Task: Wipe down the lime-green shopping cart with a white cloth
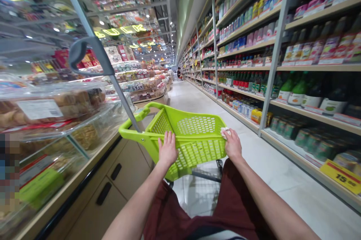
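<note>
So, L hand (168,149) spread on cart (194,153), R hand (233,144) pinching white wad (225,132), counter (117,195) & shelves (313,68) flanking.

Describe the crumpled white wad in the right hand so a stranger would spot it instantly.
Find the lime-green shopping cart in the middle of the view. At its upper right corner, the right hand grips a small white wad. Its crumpled, soft look sets it apart from the cart's smooth green plastic.
</note>
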The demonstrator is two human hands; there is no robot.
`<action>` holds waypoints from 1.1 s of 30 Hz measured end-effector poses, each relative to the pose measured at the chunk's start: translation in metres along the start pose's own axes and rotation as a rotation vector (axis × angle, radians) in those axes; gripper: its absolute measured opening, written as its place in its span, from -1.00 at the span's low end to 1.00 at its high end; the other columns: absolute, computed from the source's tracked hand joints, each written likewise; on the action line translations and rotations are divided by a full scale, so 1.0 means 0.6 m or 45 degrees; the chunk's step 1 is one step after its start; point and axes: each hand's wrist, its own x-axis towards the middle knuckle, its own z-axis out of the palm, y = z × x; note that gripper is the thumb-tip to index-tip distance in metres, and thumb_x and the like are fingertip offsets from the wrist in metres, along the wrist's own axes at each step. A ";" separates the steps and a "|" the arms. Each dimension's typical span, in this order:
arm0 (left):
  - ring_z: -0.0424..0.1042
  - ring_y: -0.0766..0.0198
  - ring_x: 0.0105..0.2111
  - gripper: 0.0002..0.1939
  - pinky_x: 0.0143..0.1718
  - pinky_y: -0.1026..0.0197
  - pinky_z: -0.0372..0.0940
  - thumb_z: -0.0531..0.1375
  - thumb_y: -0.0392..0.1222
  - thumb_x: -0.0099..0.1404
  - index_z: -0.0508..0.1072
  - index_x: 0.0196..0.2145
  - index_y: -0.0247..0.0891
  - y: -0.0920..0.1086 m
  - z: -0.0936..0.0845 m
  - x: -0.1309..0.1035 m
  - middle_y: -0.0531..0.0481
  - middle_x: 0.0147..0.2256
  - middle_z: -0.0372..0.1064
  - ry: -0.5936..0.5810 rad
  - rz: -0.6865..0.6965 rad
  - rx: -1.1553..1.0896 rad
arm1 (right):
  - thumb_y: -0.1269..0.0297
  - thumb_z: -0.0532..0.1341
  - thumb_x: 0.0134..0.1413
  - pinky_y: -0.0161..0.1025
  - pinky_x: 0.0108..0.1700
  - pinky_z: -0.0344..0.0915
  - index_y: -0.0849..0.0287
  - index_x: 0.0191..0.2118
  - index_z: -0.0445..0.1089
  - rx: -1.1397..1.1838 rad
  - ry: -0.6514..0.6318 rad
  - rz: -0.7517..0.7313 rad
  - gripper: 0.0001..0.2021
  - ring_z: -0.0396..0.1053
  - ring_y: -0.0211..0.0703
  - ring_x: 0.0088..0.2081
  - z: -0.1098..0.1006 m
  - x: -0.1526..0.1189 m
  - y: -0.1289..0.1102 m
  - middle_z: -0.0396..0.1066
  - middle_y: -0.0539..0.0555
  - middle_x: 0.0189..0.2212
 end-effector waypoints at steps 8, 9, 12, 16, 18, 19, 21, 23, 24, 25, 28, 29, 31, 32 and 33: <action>-0.40 0.08 0.24 -0.27 0.16 -0.19 -0.26 0.01 -0.18 0.08 -0.10 0.20 -0.38 0.004 0.006 -0.003 -0.12 0.25 -0.32 0.036 -0.004 0.018 | 0.66 -0.06 -0.15 0.01 0.18 -0.03 0.25 -0.04 0.31 0.169 -0.137 -0.234 -0.49 -0.07 -0.03 0.18 0.036 -0.008 -0.103 0.10 0.18 0.09; -0.40 0.08 0.24 -0.27 0.16 -0.19 -0.26 0.01 -0.18 0.09 -0.10 0.21 -0.38 0.003 0.007 -0.004 -0.12 0.25 -0.31 0.038 -0.001 0.016 | 0.67 -0.06 -0.15 0.00 0.18 -0.02 0.24 -0.03 0.30 0.188 -0.152 -0.270 -0.48 -0.08 -0.04 0.18 0.038 -0.009 -0.113 0.09 0.18 0.10; -0.42 0.07 0.24 -0.27 0.16 -0.19 -0.27 0.01 -0.18 0.09 -0.11 0.21 -0.36 0.003 0.006 -0.008 -0.10 0.25 -0.30 0.034 0.001 0.010 | 0.67 -0.07 -0.15 0.01 0.16 0.01 0.22 -0.01 0.28 0.182 -0.154 -0.284 -0.46 -0.09 -0.03 0.19 0.030 -0.009 -0.106 0.08 0.15 0.11; -0.41 0.06 0.24 -0.27 0.17 -0.18 -0.27 0.02 -0.16 0.11 -0.10 0.21 -0.35 0.005 0.006 -0.011 -0.09 0.25 -0.31 0.047 0.016 -0.009 | 0.66 -0.06 -0.15 0.05 0.13 0.06 0.24 -0.03 0.30 0.065 -0.047 -0.118 -0.48 -0.04 0.03 0.16 0.005 -0.005 -0.047 0.13 0.18 0.07; -0.40 0.07 0.24 -0.28 0.17 -0.17 -0.26 0.02 -0.15 0.11 -0.11 0.21 -0.35 0.007 0.007 -0.011 -0.10 0.25 -0.32 0.061 0.013 -0.021 | 0.65 -0.06 -0.16 0.06 0.11 0.07 0.25 -0.04 0.31 0.041 -0.005 -0.065 -0.49 -0.02 0.03 0.15 -0.001 -0.003 -0.030 0.14 0.20 0.05; -0.40 0.07 0.24 -0.28 0.17 -0.17 -0.26 0.02 -0.15 0.11 -0.10 0.21 -0.36 0.008 0.008 -0.011 -0.11 0.25 -0.32 0.066 0.008 -0.025 | 0.65 -0.06 -0.15 0.06 0.11 0.07 0.24 -0.04 0.31 0.046 -0.003 -0.067 -0.49 -0.02 0.03 0.14 0.000 -0.003 -0.030 0.14 0.19 0.05; -0.40 0.07 0.24 -0.28 0.16 -0.18 -0.26 0.02 -0.14 0.11 -0.10 0.21 -0.36 0.010 0.007 -0.010 -0.12 0.25 -0.31 0.070 0.003 -0.027 | 0.66 -0.06 -0.16 0.05 0.13 0.05 0.22 -0.03 0.30 0.084 -0.022 -0.113 -0.48 -0.03 0.00 0.15 0.008 -0.006 -0.047 0.13 0.17 0.06; -0.40 0.06 0.24 -0.28 0.16 -0.19 -0.26 0.02 -0.14 0.11 -0.09 0.21 -0.34 0.011 0.006 -0.010 -0.12 0.25 -0.30 0.063 0.009 -0.024 | 0.66 -0.06 -0.17 0.03 0.15 0.03 0.21 -0.01 0.28 0.140 -0.059 -0.183 -0.45 -0.06 -0.03 0.17 0.022 -0.010 -0.081 0.10 0.16 0.08; -0.40 0.06 0.24 -0.29 0.16 -0.20 -0.26 0.02 -0.14 0.11 -0.08 0.20 -0.34 0.012 0.004 -0.011 -0.11 0.25 -0.30 0.054 0.014 -0.024 | 0.66 -0.06 -0.17 0.02 0.16 0.01 0.21 0.00 0.27 0.169 -0.081 -0.220 -0.45 -0.07 -0.04 0.17 0.029 -0.012 -0.100 0.08 0.16 0.10; -0.39 0.06 0.24 -0.29 0.16 -0.20 -0.26 0.02 -0.15 0.11 -0.08 0.20 -0.33 0.012 0.002 -0.011 -0.10 0.25 -0.30 0.043 0.019 -0.025 | 0.66 -0.06 -0.18 0.01 0.17 0.00 0.21 0.01 0.26 0.198 -0.106 -0.258 -0.44 -0.08 -0.05 0.18 0.035 -0.014 -0.117 0.06 0.16 0.11; -0.39 0.06 0.24 -0.28 0.16 -0.20 -0.26 0.03 -0.16 0.10 -0.08 0.21 -0.32 0.012 -0.001 -0.013 -0.09 0.25 -0.31 0.021 0.023 -0.034 | 0.66 -0.06 -0.18 0.00 0.17 -0.01 0.21 0.02 0.26 0.260 -0.154 -0.318 -0.43 -0.10 -0.05 0.19 0.043 -0.018 -0.144 0.04 0.15 0.13; -0.40 0.07 0.24 -0.28 0.16 -0.19 -0.27 0.03 -0.16 0.10 -0.08 0.21 -0.31 0.011 -0.001 -0.014 -0.09 0.25 -0.31 0.026 0.026 -0.035 | 0.66 -0.06 -0.18 0.00 0.17 0.00 0.20 0.02 0.26 0.262 -0.152 -0.308 -0.43 -0.10 -0.05 0.19 0.041 -0.017 -0.142 0.05 0.15 0.13; -0.41 0.09 0.24 -0.28 0.16 -0.18 -0.29 0.03 -0.16 0.10 -0.08 0.21 -0.30 0.009 -0.001 -0.015 -0.08 0.25 -0.31 0.037 0.034 -0.031 | 0.66 -0.06 -0.18 0.03 0.15 0.03 0.17 0.02 0.26 0.232 -0.117 -0.251 -0.42 -0.08 -0.03 0.18 0.033 -0.013 -0.123 0.06 0.12 0.13; -0.41 0.09 0.24 -0.28 0.17 -0.18 -0.30 0.03 -0.17 0.09 -0.08 0.20 -0.29 0.007 0.000 -0.015 -0.08 0.25 -0.31 0.040 0.039 -0.031 | 0.66 -0.05 -0.18 0.04 0.14 0.04 0.16 0.01 0.27 0.200 -0.085 -0.209 -0.43 -0.06 -0.02 0.17 0.027 -0.010 -0.108 0.08 0.12 0.12; -0.41 0.10 0.24 -0.28 0.17 -0.17 -0.31 0.04 -0.17 0.09 -0.07 0.20 -0.29 0.006 0.001 -0.015 -0.07 0.25 -0.31 0.041 0.043 -0.032 | 0.66 -0.04 -0.18 0.05 0.13 0.05 0.16 0.00 0.28 0.163 -0.050 -0.164 -0.44 -0.05 0.00 0.17 0.022 -0.006 -0.092 0.10 0.12 0.10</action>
